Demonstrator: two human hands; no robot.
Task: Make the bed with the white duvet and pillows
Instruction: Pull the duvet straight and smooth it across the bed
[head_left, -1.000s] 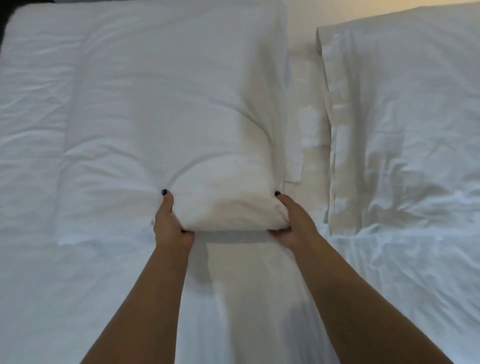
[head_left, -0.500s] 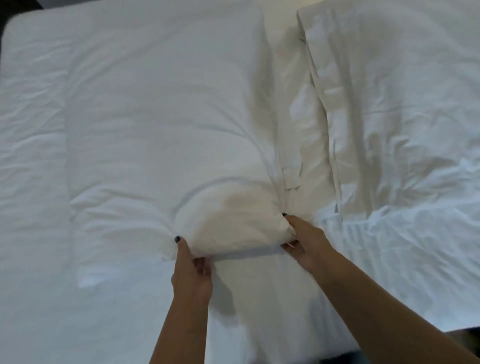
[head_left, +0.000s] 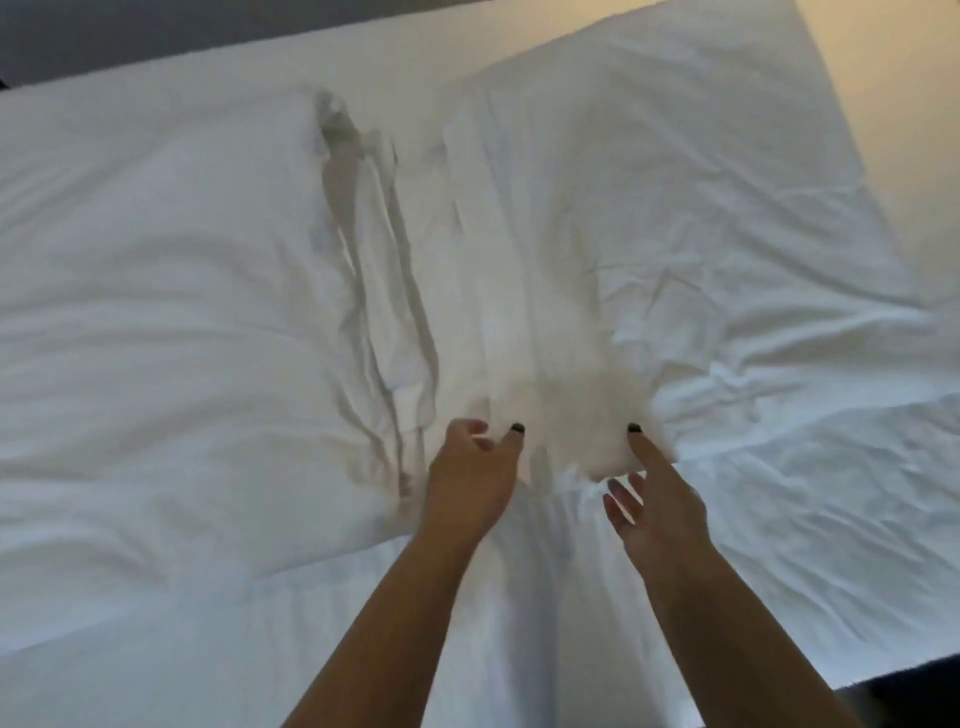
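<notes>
Two white pillows lie side by side at the head of the bed. The left pillow (head_left: 156, 312) lies flat, with a creased pillowcase flap (head_left: 395, 312) along its right side. The right pillow (head_left: 675, 208) lies at an angle. My left hand (head_left: 467, 483) hovers at the near end of the gap between them, fingers loosely curled and holding nothing. My right hand (head_left: 654, 504) is at the right pillow's near left corner, thumb on top and straight fingers spread just below the edge. White bedding (head_left: 519, 649) covers the mattress under my arms.
A dark headboard (head_left: 156, 26) runs along the top left. A beige wall (head_left: 893, 104) stands behind the right pillow. The bed's near right edge meets dark floor (head_left: 914, 699). Rumpled white bedding (head_left: 831, 467) lies right of my hands.
Both hands let go of the left pillow's near edge and moved right to the near corner of the right pillow. The view swung right with them.
</notes>
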